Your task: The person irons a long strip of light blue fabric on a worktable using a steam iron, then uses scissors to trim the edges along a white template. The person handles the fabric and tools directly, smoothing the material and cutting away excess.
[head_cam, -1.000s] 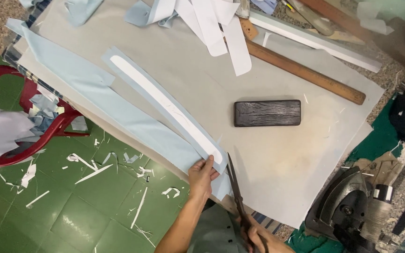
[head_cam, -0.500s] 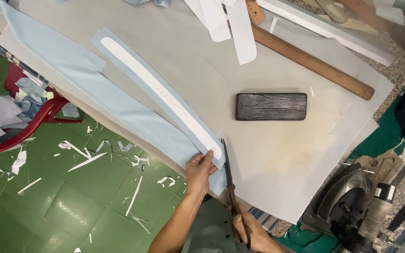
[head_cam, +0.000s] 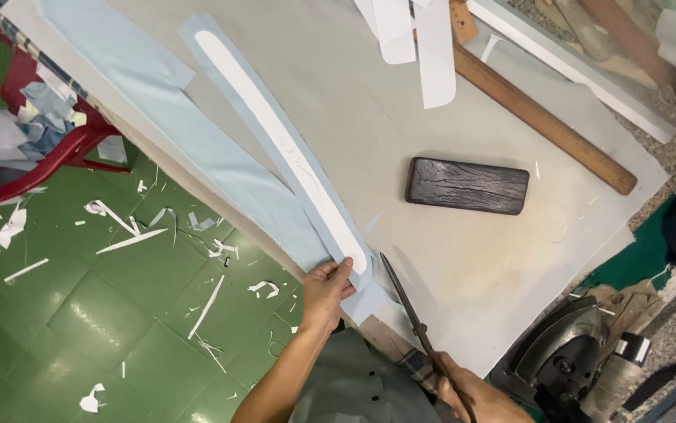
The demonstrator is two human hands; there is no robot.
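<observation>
The left hand (head_cam: 324, 290) is pinching the near end of the pale blue fabric strip (head_cam: 275, 149), thumb on top and fingers curled under the edge, right at the bench (head_cam: 463, 258) lip. The right hand (head_cam: 475, 395) is wrapping closed around the handles of the long dark scissors (head_cam: 412, 309), low at the edge of view; whether the blades are parted I cannot tell, as they are reading as one thin line.

The strip, with a white pattern piece (head_cam: 287, 157) lying on it, is running long and narrow from the pinched end up and away to the far left, its rounded far tip pointing at the top left corner of the bench. The scissors are lying just beside that near end, tips pointing up and left toward it.

To my eye the risk is the pattern sliding on the cloth, since only one end is being held, which would throw a cut off the outline. The thumb is also sitting close to the blade tips.

Farther out, a dark wooden block (head_cam: 467, 186) and a wooden ruler (head_cam: 541, 121) are resting on the bench.
</observation>
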